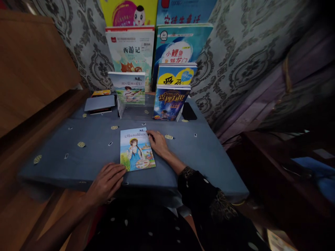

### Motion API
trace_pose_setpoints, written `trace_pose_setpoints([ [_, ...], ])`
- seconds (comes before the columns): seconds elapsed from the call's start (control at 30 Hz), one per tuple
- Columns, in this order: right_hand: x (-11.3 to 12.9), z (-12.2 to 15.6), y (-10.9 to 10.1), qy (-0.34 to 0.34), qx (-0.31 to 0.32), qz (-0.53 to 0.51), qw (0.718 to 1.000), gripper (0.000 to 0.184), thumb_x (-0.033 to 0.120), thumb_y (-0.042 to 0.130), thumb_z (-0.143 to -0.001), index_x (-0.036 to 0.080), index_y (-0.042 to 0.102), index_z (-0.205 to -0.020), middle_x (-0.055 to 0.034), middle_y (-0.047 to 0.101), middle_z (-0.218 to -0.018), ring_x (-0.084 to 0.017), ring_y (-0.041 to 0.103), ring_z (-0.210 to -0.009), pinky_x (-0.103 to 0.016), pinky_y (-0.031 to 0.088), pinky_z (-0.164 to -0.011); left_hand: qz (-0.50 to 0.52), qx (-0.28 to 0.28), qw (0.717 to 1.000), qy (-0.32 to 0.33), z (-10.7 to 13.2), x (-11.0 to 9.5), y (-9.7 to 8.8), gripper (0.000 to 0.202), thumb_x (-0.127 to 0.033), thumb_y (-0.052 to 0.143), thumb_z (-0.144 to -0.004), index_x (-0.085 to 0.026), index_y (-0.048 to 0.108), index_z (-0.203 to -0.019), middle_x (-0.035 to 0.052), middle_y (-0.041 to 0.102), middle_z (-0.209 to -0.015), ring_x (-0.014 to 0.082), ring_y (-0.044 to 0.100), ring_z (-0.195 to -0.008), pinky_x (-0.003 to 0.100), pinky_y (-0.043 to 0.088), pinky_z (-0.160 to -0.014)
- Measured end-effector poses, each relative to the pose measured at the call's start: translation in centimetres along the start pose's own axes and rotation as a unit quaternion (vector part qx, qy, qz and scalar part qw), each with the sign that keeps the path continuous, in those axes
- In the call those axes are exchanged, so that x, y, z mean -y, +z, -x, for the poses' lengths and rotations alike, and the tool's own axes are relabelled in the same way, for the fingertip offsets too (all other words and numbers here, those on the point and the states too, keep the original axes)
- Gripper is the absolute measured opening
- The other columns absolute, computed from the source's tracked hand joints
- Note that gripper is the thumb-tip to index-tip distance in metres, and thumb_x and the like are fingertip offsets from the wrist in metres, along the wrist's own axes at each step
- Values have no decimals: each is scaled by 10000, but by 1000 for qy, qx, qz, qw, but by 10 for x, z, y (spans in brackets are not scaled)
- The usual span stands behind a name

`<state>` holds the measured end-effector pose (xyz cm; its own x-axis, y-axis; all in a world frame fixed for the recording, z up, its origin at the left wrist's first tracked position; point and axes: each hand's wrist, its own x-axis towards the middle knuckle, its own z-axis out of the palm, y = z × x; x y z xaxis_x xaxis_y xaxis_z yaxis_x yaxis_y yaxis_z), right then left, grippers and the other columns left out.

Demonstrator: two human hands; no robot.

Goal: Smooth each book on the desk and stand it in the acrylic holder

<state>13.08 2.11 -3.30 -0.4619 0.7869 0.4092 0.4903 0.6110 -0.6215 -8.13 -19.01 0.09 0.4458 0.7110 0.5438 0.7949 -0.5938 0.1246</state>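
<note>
A thin picture book (136, 149) with a girl in a blue dress on its cover lies flat on the grey-blue tablecloth (78, 157), near the front edge. My left hand (107, 182) rests flat by the book's lower left corner, fingers stretched out and touching it. My right hand (158, 142) lies along the book's right edge, fingers extended with the tips at its upper right corner. Neither hand has lifted the book.
Several children's books stand in a tiered clear rack (136, 111) at the back, against a patterned curtain (235, 52). A grey flat device (99, 103) lies at back left, a black phone (189, 111) at back right. Wooden furniture (31, 69) flanks the left.
</note>
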Motion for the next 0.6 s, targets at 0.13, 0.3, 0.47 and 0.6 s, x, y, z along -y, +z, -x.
trace_pose_setpoints([
  [0.13,4,1,-2,6,-12,-4,1000,326,137,461,-896,193,672,-1139,-83,727,-1092,-237,648,-1001,-380,501,-923,12,10,1000,20,-2,-3,4,378,-129,493,-955,-190,546,-1325,91,703,-1156,210,643,-1079,431,521,-958],
  [0.3,5,2,-1,2,-3,-1,1000,329,121,454,-887,167,668,-1132,-105,725,-1107,-246,654,-1013,-393,503,-926,23,63,997,46,-20,-8,21,372,-170,482,-969,-157,536,-1336,113,680,-1209,232,614,-1147,439,514,-979],
  [0.47,6,3,-1,1,-2,7,1000,334,117,449,-892,154,664,-1144,-114,718,-1128,-236,646,-1045,-380,488,-961,8,117,991,64,-45,-17,34,386,-203,430,-994,-159,504,-1370,114,635,-1304,233,564,-1235,437,457,-1038],
  [0.6,6,3,-2,-2,4,7,1000,329,130,452,-901,155,665,-1150,-111,714,-1139,-225,638,-1052,-369,478,-977,14,172,983,58,-63,-20,39,396,-272,421,-1013,-163,482,-1388,99,578,-1389,221,498,-1311,429,390,-1101],
])
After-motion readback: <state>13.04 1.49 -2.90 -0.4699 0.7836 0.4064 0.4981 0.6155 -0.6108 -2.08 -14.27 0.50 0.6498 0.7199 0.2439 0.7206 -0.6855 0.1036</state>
